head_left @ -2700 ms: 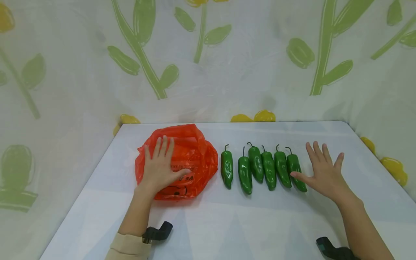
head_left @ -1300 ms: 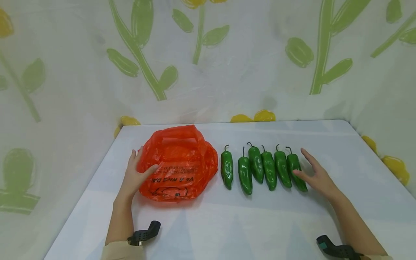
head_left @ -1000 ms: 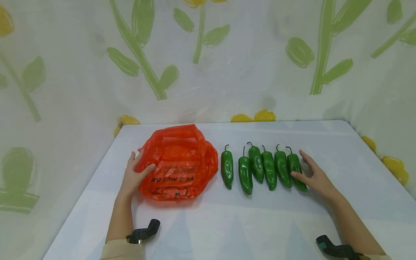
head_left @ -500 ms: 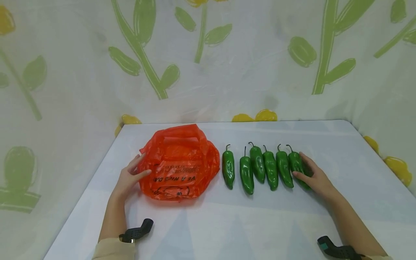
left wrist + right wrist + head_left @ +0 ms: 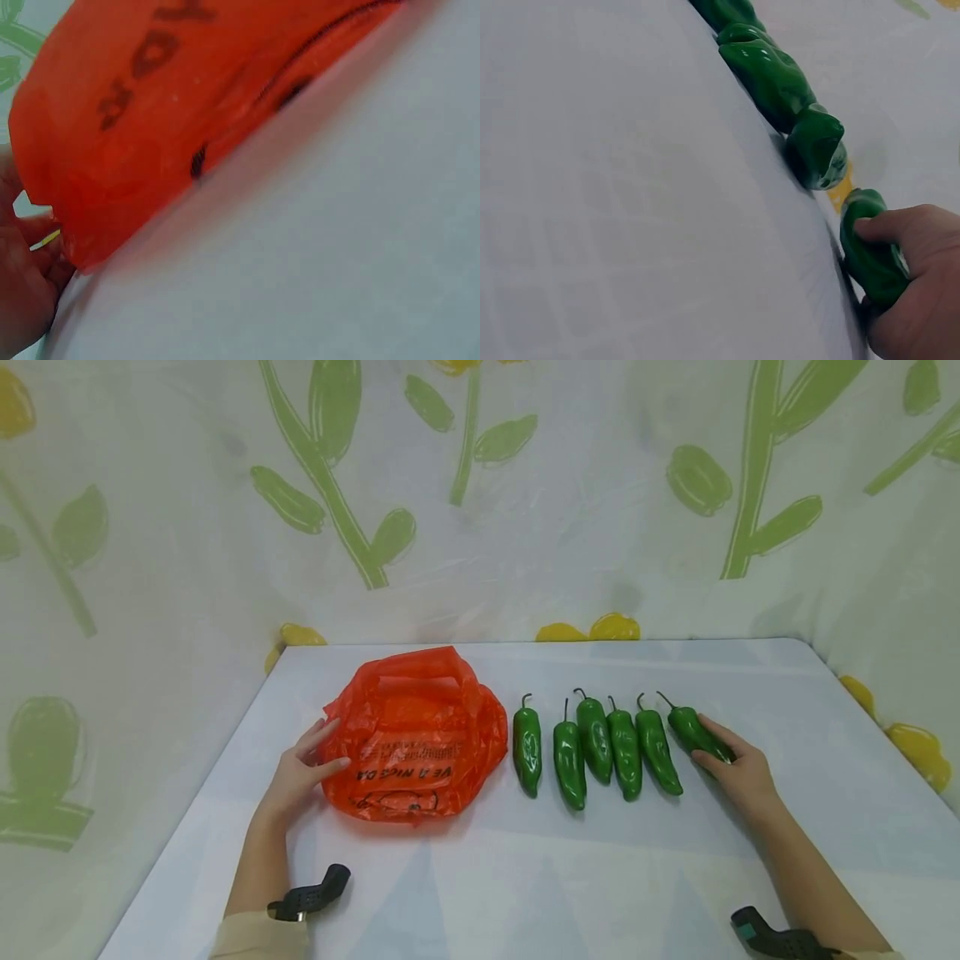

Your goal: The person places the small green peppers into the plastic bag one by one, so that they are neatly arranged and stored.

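In the head view my right hand [image 5: 746,777] grips the rightmost green chili pepper [image 5: 686,727], thumb on one side and fingers on the other. This pepper lies slanted, its curved stem pointing up and left; the hand hides its lower end. The right wrist view shows the thumb pressed on the glossy pepper [image 5: 870,259], beside the others. My left hand [image 5: 291,777] rests at the left edge of a red plastic bag [image 5: 412,735], fingers loosely extended and thumb tip over the film. In the left wrist view the fingers are partly hidden behind the bag [image 5: 135,142].
Several more green peppers [image 5: 624,752] lie in a row between the bag and my right hand, stems toward the back. The white table [image 5: 480,885] backs onto a plant-printed sheet [image 5: 555,543]. Black camera mounts [image 5: 318,893] sit on both wrists.
My left hand has come off the top of the bag to its left edge. My right hand has taken hold of the rightmost pepper and tilted it away from the row.
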`<state>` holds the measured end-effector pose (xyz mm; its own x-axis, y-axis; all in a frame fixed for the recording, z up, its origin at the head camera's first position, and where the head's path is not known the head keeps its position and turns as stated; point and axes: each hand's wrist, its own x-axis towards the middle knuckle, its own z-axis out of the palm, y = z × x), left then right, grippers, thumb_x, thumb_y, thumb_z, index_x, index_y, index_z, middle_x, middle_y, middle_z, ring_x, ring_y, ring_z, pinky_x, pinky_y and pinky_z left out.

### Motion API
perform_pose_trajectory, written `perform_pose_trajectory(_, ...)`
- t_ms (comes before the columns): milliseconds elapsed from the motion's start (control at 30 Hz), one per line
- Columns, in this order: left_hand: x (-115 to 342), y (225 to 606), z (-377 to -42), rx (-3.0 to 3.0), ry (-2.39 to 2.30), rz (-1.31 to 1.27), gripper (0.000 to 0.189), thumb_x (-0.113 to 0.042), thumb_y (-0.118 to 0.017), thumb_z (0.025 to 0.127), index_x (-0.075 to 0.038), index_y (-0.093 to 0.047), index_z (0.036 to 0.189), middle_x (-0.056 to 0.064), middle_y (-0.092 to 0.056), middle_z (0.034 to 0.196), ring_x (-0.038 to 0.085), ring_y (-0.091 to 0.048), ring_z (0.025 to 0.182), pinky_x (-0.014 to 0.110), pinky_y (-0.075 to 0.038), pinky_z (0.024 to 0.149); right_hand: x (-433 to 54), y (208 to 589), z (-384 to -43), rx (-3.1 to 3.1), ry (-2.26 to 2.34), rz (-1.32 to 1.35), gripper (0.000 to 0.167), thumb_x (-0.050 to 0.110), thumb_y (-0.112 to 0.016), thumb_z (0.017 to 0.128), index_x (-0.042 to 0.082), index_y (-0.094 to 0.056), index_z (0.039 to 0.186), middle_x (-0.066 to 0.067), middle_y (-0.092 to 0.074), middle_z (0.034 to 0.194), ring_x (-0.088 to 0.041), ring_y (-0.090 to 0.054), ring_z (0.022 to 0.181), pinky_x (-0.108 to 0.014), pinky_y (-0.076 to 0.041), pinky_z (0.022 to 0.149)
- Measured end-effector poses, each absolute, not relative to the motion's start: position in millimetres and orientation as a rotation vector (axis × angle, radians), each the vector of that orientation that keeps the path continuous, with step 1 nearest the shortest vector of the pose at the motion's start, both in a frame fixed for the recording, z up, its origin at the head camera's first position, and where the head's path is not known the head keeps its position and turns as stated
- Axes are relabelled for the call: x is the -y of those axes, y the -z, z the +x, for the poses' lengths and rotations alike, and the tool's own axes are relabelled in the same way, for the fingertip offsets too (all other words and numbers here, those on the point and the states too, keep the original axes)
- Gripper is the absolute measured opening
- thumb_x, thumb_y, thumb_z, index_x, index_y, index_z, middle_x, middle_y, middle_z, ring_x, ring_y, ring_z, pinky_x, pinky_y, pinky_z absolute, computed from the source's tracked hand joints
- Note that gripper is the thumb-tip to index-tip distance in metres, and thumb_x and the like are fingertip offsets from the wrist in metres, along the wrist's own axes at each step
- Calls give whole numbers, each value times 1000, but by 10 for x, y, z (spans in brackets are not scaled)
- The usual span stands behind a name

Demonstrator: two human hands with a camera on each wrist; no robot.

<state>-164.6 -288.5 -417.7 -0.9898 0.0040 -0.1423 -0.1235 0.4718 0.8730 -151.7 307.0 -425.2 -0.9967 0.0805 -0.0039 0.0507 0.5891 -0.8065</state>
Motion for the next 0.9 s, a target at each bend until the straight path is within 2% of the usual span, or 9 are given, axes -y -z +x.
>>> perform_pose_trajectory(233,2922,4150,-1657,-2558,-1535,-102,81,-38,-69,84,-24,-24,150,6,-9,160,40,-18,141,54,-37,103,-3037,4164,-1499,2710,-1469,-118,62,28,-58,94,11,-30,147,-29,-22,150,-51,-17,137,-66,-18,107)
perform_pose_trajectory(433,2954,4120,-1652,-2558,-1506,-20,80,-33,-68,86,-21,-23,151,11,-9,159,42,-19,140,54,-39,100,-2976,4060,-1505,2659,-1540,-125,62,26,-60,93,17,-31,147,-24,-23,152,-47,-20,138,-63,-23,107)
perform_pose_trajectory(467,2959,4105,-1649,-2562,-1499,-7,80,-33,-68,86,-20,-23,151,12,-9,159,42,-19,140,55,-39,100,-2961,4036,-1500,2666,-1532,-124,61,28,-60,93,19,-32,147,-24,-23,152,-46,-22,138,-53,-28,110)
perform_pose_trajectory(533,2971,4079,-1648,-2572,-1486,16,78,-33,-68,86,-20,-24,150,11,-8,159,42,-18,140,55,-39,100,-2932,3988,-1489,2676,-1524,-100,61,29,-59,94,22,-32,147,-22,-25,152,-41,-27,137,-32,-36,107)
perform_pose_trajectory(600,2983,4061,-1653,-2573,-1490,42,76,-32,-67,87,-19,-27,150,9,-7,160,42,-16,141,56,-38,100,-2902,3936,-1476,2689,-1498,-70,60,31,-60,93,24,-34,147,-20,-29,151,-36,-32,134,-13,-39,94)
perform_pose_trajectory(667,2998,4062,-1661,-2575,-1492,62,73,-33,-67,87,-16,-32,148,7,-7,160,40,-13,142,57,-37,101,-2866,3884,-1473,2696,-1481,-34,58,31,-60,93,26,-36,146,-18,-32,151,-33,-35,131,-1,-35,78)
perform_pose_trajectory(900,3037,4072,-1637,-2557,-1420,104,70,-31,-68,86,-12,-36,146,12,-7,159,43,-8,142,63,-33,100,-2692,3740,-1504,2703,-1539,88,58,28,-59,94,21,-37,146,-23,-32,149,-40,-36,128,-3,-38,77)
